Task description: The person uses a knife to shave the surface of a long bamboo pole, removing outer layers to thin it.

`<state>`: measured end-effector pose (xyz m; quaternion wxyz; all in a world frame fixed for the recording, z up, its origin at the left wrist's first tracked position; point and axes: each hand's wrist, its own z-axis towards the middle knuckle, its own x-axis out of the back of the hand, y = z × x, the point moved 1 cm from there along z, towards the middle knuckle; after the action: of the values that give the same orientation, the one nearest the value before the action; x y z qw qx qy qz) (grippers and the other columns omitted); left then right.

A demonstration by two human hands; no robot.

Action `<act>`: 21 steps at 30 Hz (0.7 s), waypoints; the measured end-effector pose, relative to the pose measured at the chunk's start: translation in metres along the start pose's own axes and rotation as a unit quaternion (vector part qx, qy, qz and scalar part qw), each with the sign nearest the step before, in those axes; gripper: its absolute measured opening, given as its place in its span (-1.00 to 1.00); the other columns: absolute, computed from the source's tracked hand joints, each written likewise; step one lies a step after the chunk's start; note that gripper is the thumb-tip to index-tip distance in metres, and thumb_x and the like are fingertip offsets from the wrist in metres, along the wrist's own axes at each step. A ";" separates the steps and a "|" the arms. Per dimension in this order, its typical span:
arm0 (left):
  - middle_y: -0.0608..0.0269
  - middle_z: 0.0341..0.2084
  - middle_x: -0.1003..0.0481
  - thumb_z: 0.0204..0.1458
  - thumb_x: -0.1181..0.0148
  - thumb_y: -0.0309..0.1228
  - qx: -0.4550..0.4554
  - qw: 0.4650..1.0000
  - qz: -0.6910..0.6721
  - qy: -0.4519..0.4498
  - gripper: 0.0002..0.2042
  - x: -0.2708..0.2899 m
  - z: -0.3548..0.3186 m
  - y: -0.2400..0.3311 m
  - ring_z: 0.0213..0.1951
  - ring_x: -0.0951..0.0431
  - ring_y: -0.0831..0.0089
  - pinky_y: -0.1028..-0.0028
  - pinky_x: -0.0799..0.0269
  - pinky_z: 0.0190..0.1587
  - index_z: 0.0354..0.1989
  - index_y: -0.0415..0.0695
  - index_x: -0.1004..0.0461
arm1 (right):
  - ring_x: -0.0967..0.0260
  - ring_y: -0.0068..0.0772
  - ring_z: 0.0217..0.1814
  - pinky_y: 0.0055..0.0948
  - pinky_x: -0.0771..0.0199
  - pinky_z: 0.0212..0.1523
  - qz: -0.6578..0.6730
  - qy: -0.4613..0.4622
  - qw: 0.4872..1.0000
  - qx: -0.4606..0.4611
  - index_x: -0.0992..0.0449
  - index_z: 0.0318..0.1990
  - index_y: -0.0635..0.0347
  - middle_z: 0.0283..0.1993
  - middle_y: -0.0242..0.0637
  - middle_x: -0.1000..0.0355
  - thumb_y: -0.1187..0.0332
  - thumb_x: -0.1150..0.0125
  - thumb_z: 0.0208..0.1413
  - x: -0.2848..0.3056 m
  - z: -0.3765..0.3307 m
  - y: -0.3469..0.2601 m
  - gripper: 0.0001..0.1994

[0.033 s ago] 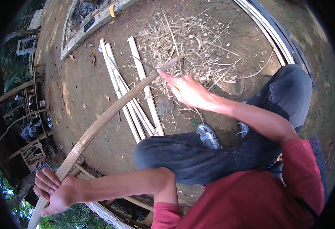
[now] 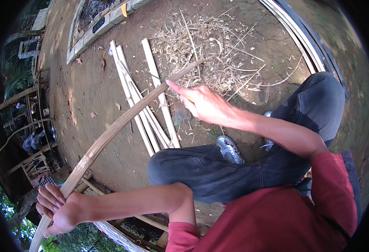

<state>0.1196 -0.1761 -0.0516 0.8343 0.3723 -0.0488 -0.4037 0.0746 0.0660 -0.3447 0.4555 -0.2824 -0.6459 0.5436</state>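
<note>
A long, slightly curved wooden strip (image 2: 116,126) runs slantwise from the lower left to the wood shavings at the upper middle. My left hand (image 2: 62,209) is closed round its lower end. Near the upper end, my right hand (image 2: 204,103) is closed on a knife, its index finger stretched forward against the strip. The thin dark knife blade (image 2: 156,78) lies across the wood and sticks out on the far side. Most of the knife's handle is hidden in my fist; a bit of yellow-orange shows there.
Curly wood shavings (image 2: 218,54) litter the ground ahead. Several pale wooden slats (image 2: 155,71) lie left of them. Long strips (image 2: 306,46) rest at the upper right. A low block edging (image 2: 83,44) carries a dark phone-like object (image 2: 98,25). My bent knees are close below.
My right hand and the knife have slid a little down and left along the strip, toward my left hand. The left hand keeps its grip almost in place.
</note>
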 end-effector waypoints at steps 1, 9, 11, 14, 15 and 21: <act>0.38 -0.80 0.08 0.18 0.54 0.37 0.001 1.000 0.001 0.008 -0.32 0.002 -0.002 0.000 -0.73 0.10 0.55 0.58 0.24 -0.74 -0.69 0.00 0.02 | -0.28 -0.27 -0.69 -0.16 -0.40 -0.53 0.006 -0.051 0.999 -0.014 -0.09 0.45 -0.02 -0.64 -0.13 -0.31 0.50 0.00 0.26 0.002 -0.005 -0.025 -0.40; 0.36 -0.80 0.08 0.19 0.59 0.36 0.007 0.995 0.054 0.082 -0.32 0.008 -0.005 -0.009 -0.72 0.14 0.54 0.57 0.27 -0.73 -0.69 0.00 0.04 | -0.32 -0.22 -0.65 -0.16 -0.42 -0.50 -0.019 -0.017 1.000 0.000 -0.08 0.46 -0.03 -0.61 -0.06 -0.32 0.53 -0.01 0.21 -0.006 -0.015 -0.015 -0.36; 0.37 -0.80 0.09 0.18 0.59 0.37 0.001 0.990 0.089 0.112 -0.32 0.005 -0.006 -0.004 -0.73 0.14 0.53 0.55 0.28 -0.73 -0.69 0.01 0.04 | -0.31 -0.38 -0.74 -0.34 -0.49 -0.69 -0.041 -0.013 0.999 -0.022 -0.03 0.45 0.14 -0.67 -0.15 -0.36 0.58 0.09 0.20 0.003 -0.006 -0.005 -0.37; 0.38 -0.80 0.09 0.19 0.58 0.36 -0.012 0.996 0.058 0.062 -0.32 0.003 -0.004 0.003 -0.73 0.14 0.54 0.57 0.28 -0.73 -0.69 0.01 0.05 | -0.31 -0.20 -0.69 -0.15 -0.43 -0.51 0.014 -0.031 0.999 -0.033 -0.10 0.44 0.00 -0.61 -0.01 -0.35 0.51 0.01 0.23 0.006 -0.015 -0.025 -0.39; 0.38 -0.80 0.09 0.19 0.57 0.36 -0.005 0.998 0.035 0.054 -0.33 -0.002 -0.006 0.002 -0.73 0.14 0.55 0.58 0.28 -0.73 -0.69 0.01 0.05 | -0.36 -0.11 -0.61 -0.11 -0.44 -0.45 -0.011 -0.016 1.000 0.004 -0.12 0.44 -0.03 -0.58 0.03 -0.37 0.50 0.00 0.24 0.004 -0.019 -0.037 -0.40; 0.38 -0.80 0.10 0.20 0.55 0.35 -0.012 0.998 0.044 0.032 -0.34 -0.005 -0.008 0.002 -0.72 0.13 0.55 0.57 0.26 -0.73 -0.68 0.02 0.06 | -0.26 -0.29 -0.73 -0.17 -0.42 -0.57 0.003 -0.028 0.999 -0.027 -0.06 0.46 0.06 -0.68 -0.09 -0.31 0.47 0.00 0.25 0.005 -0.024 -0.026 -0.39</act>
<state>0.1210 -0.1670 -0.0549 0.8566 0.3726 -0.0334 -0.3554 0.0971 0.0740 -0.3185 0.4280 -0.2811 -0.6719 0.5351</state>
